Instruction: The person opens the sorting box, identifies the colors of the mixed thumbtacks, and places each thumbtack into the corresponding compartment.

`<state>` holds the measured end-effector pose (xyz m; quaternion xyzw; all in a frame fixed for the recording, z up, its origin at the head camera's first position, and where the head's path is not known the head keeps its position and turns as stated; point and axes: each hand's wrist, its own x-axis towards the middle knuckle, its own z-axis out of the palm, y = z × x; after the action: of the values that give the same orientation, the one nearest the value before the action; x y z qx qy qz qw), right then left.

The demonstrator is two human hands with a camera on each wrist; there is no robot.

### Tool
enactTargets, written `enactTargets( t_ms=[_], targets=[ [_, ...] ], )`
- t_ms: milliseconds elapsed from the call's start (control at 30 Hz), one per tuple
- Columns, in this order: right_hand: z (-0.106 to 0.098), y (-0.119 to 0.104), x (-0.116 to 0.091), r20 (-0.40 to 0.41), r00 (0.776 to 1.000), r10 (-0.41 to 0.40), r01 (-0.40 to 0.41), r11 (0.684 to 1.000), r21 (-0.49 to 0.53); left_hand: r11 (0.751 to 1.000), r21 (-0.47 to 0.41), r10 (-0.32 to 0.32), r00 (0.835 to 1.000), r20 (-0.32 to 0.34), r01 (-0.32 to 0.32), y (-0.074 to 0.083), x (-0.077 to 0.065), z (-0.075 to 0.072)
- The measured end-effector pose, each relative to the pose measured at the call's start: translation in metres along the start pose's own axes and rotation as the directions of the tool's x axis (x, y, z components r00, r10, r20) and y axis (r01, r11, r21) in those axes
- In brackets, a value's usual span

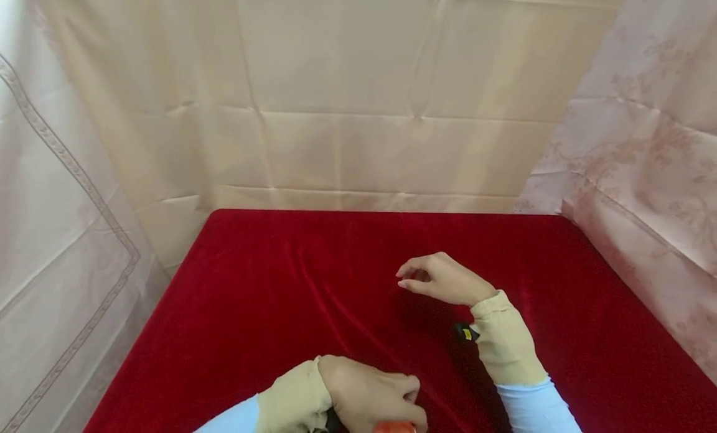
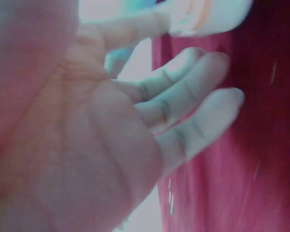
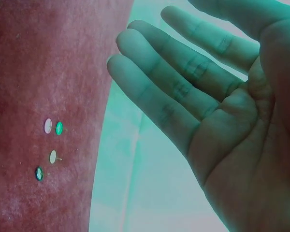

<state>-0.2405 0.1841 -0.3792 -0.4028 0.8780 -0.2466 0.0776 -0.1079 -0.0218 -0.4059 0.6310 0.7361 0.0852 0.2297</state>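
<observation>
My left hand [image 1: 366, 395] is low in the head view, its thumb and forefinger pinching an orange-and-white object [image 1: 394, 427]. In the left wrist view this object [image 2: 208, 17] is rounded and white with an orange band; its kind is unclear because it is blurred and cut off by the frame. The other three left fingers [image 2: 203, 116] stretch out loosely. My right hand [image 1: 445, 279] hovers over the red cloth with fingers gently bent and nothing between them. In the right wrist view several thumbtacks [image 3: 52, 157], pale and green, lie on the cloth beyond the fingertips.
A red velvet cloth [image 1: 252, 308] with soft creases covers the table. Beige curtain [image 1: 347, 153] hangs behind it, with pale patterned fabric [image 1: 644, 147] on the right and white fabric [image 1: 56, 221] on the left. A small black device [image 1: 466, 332] sits under the right wrist.
</observation>
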Motion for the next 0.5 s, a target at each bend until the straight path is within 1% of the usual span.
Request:
enactTargets(
  t_ms=[33, 67, 100, 133, 167, 200, 233, 267, 300, 333, 367, 400, 433, 467, 500],
  targets=[
    [-0.001, 0.001, 0.0, -0.009, 1.0, 0.001, -0.001, 1.0, 0.005, 1.0, 0.024, -0.009, 0.999, -0.052, 0.01, -0.007, -0.004, -0.003],
    [-0.002, 0.002, 0.0, -0.021, 1.0, 0.001, -0.001, 1.0, 0.004, 0.999, 0.029, -0.028, 0.993, -0.117, 0.032, -0.017, -0.009, -0.005],
    [-0.004, 0.003, 0.0, -0.034, 0.999, 0.003, -0.003, 1.0, 0.008, 0.997, 0.016, -0.075, 0.98, -0.186, 0.079, -0.026, -0.015, -0.008],
    [-0.004, 0.004, 0.0, -0.046, 0.999, 0.006, -0.006, 1.0, 0.009, 0.991, -0.005, -0.133, 0.957, -0.258, 0.136, -0.037, -0.021, -0.01],
    [-0.004, 0.005, 0.0, -0.056, 0.998, 0.009, -0.009, 1.0, 0.01, 0.98, -0.031, -0.197, 0.922, -0.333, 0.198, -0.048, -0.027, -0.011],
    [-0.004, 0.007, 0.0, -0.06, 0.998, 0.012, -0.011, 1.0, 0.011, 0.959, -0.063, -0.278, 0.872, -0.403, 0.276, -0.06, -0.033, -0.012],
    [-0.003, 0.008, 0.001, -0.061, 0.998, 0.014, -0.013, 1.0, 0.009, 0.932, -0.092, -0.352, 0.81, -0.469, 0.352, -0.072, -0.038, -0.011],
    [0.0, 0.009, 0.003, -0.056, 0.998, 0.012, -0.011, 1.0, 0.005, 0.895, -0.129, -0.428, 0.74, -0.519, 0.427, -0.082, -0.042, -0.01],
    [0.002, 0.01, 0.004, -0.047, 0.999, 0.013, -0.013, 1.0, 0.003, 0.852, -0.172, -0.498, 0.666, -0.555, 0.494, -0.092, -0.046, -0.009],
    [0.006, 0.011, 0.005, -0.035, 0.999, 0.014, -0.014, 1.0, -0.004, 0.809, -0.215, -0.557, 0.596, -0.578, 0.547, -0.1, -0.049, -0.007],
    [0.01, 0.011, 0.007, -0.021, 1.0, 0.011, -0.012, 1.0, -0.007, 0.767, -0.25, -0.604, 0.535, -0.591, 0.591, -0.107, -0.052, -0.005],
    [0.014, 0.012, 0.009, -0.009, 1.0, 0.008, -0.009, 1.0, -0.014, 0.73, -0.28, -0.641, 0.483, -0.596, 0.624, -0.112, -0.054, -0.003],
    [0.018, 0.012, 0.01, -0.001, 1.0, 0.006, -0.006, 1.0, -0.018, 0.703, -0.306, -0.668, 0.448, -0.594, 0.642, -0.116, -0.055, -0.001],
    [0.023, 0.012, 0.012, 0.002, 1.0, 0.003, -0.003, 1.0, -0.024, 0.685, -0.33, -0.687, 0.425, -0.59, 0.65, -0.119, -0.055, 0.0],
    [0.026, 0.011, 0.013, 0.002, 1.0, 0.002, -0.002, 1.0, -0.027, 0.676, -0.342, -0.695, 0.412, -0.589, 0.652, -0.121, -0.055, 0.001]
  ],
)
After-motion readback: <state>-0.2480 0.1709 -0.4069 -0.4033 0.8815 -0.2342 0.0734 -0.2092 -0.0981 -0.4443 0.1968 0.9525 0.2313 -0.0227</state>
